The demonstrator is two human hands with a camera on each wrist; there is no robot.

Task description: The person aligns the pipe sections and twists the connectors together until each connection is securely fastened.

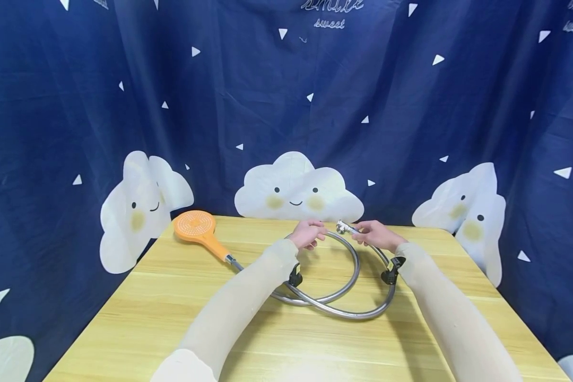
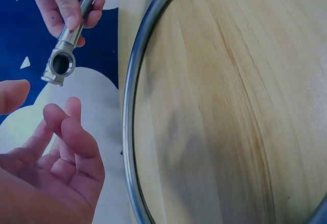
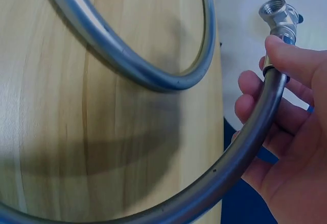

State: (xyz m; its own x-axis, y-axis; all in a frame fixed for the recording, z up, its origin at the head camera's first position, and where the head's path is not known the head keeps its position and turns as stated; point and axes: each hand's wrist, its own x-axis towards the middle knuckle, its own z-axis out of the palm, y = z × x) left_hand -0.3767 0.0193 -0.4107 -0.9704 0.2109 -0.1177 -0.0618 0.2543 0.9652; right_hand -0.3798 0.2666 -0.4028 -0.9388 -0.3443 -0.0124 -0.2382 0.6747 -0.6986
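Note:
My right hand [image 1: 377, 236] grips a grey metallic shower hose [image 1: 353, 315] just behind its silver metal fitting [image 1: 342, 228]. In the right wrist view the thumb lies along the collar below the threaded elbow-shaped end [image 3: 284, 22], fingers curled round the hose. My left hand [image 1: 309, 234] hovers near the fitting with nothing in it, fingers loosely bent. The left wrist view shows a gap between its fingertips [image 2: 54, 114] and the fitting's round opening. The hose loops across the table to an orange shower head [image 1: 194, 225] at the back left, its perforated face up.
A light wood-grain table [image 1: 181, 307] lies under everything. Behind and beside it hangs a dark blue curtain [image 1: 291, 95] with white triangles and smiling clouds. Small black wrist cameras [image 1: 392, 270] sit close to the hose loops.

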